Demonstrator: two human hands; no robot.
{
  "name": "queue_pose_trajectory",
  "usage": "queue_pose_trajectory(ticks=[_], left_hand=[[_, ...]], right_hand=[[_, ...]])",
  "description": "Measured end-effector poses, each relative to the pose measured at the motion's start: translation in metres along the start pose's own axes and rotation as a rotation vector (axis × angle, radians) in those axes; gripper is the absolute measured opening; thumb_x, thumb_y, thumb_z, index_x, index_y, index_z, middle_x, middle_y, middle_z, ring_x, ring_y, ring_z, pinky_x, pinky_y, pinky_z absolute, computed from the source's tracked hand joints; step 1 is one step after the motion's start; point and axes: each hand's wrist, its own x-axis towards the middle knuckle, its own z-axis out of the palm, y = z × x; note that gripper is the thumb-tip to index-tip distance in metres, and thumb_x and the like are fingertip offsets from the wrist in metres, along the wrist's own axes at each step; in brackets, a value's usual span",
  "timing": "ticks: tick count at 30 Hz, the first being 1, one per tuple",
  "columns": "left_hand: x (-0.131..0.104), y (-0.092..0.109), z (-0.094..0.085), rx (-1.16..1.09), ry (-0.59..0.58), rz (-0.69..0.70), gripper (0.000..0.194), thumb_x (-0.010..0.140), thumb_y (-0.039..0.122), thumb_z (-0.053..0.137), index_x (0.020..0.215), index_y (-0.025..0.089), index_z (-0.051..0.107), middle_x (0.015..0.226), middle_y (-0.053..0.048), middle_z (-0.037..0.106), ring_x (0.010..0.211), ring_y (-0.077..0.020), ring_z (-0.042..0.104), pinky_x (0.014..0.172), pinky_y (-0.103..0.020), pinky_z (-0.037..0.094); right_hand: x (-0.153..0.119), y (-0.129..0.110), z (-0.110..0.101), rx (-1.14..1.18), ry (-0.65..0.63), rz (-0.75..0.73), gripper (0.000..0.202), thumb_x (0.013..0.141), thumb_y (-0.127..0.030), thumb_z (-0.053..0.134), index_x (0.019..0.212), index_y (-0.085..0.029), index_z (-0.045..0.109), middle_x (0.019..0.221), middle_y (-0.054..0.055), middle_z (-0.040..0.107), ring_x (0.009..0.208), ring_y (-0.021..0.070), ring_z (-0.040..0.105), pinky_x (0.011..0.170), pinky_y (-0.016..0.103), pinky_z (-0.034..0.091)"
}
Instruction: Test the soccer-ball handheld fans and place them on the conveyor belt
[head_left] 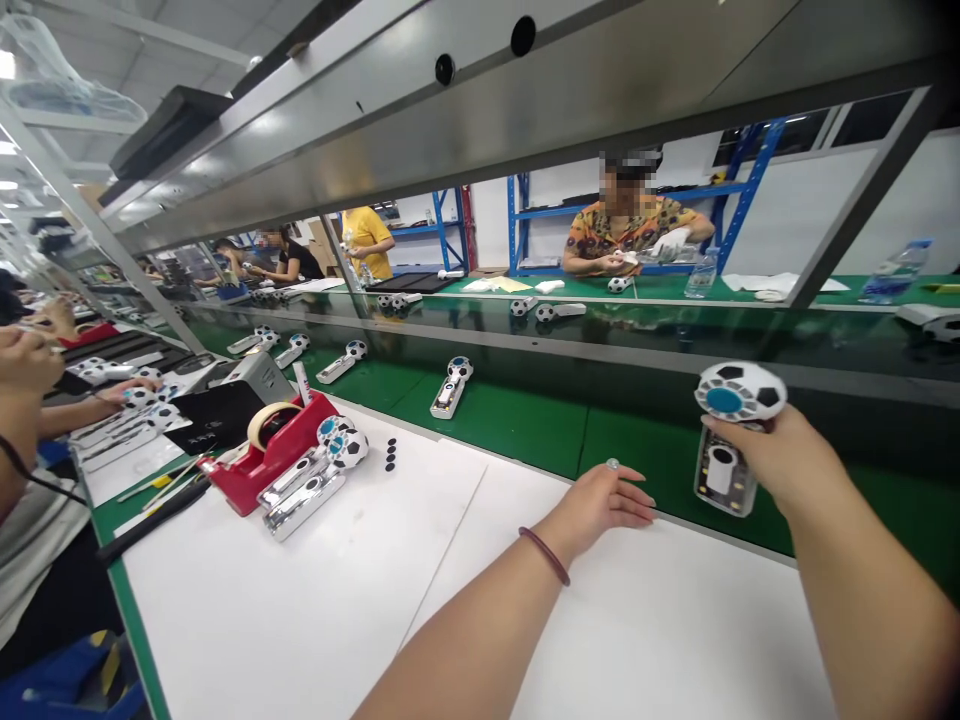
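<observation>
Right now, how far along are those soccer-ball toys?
The toys by the red tape dispenser already have balls on. The right hand holds another toy; the left hand looks empty. Insides seem to show, so covers may be left.

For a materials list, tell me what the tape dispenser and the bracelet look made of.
Tape dispenser: likely hard plastic, semi-gloss, from its evenly red, molded-looking body.
Bracelet: smooth, dark red, a rounded, rigid-looking ring; plastic, stone or glass, can't tell.
</observation>
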Motion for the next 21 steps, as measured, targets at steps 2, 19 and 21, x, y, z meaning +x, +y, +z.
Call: queue_pose_trajectory(ticks=[2, 19, 21], left_hand=[[0.001, 0.0, 0.0, 0.186, 0.039, 0.094, 0.037, 0.086, 0.044, 0.037, 0.092, 0.012, 0.055, 0.078, -0.008, 0.059, 0.071, -0.0175, 0.059, 0.075, -0.039, 0.048], [0.026, 0.103, -0.145, 1.185, 1.305, 0.22, 0.05, 0.086, 0.029, 0.041, 0.131, 0.009, 0.038, 0.125, -0.024, 0.047, 0.12, -0.0351, 0.041, 0.095, -0.049, 0.033], [0.025, 0.11, -0.148, 1.126, 1.264, 0.143, 0.047, 0.083, 0.033, 0.046, 0.124, 0.009, 0.046, 0.116, -0.024, 0.054, 0.113, -0.0368, 0.047, 0.089, -0.05, 0.036]], right_hand=[[0.007, 0.016, 0.002, -0.068, 0.042, 0.083, 0.064, 0.059, -0.032, 0.072, 0.12, -0.022, 0.054, 0.105, 0.018, 0.062, 0.092, 0.036, 0.058, 0.072, 0.049, 0.044], [-0.081, 0.015, 0.107, 0.275, -0.299, -0.079, 0.053, 0.074, -0.038, 0.047, 0.126, -0.025, 0.042, 0.121, 0.007, 0.052, 0.118, 0.0266, 0.043, 0.097, 0.046, 0.035], [-0.086, 0.009, 0.103, 0.287, -0.313, -0.067, 0.054, 0.075, -0.037, 0.047, 0.127, -0.026, 0.04, 0.122, 0.007, 0.051, 0.119, 0.0272, 0.042, 0.097, 0.046, 0.035]])
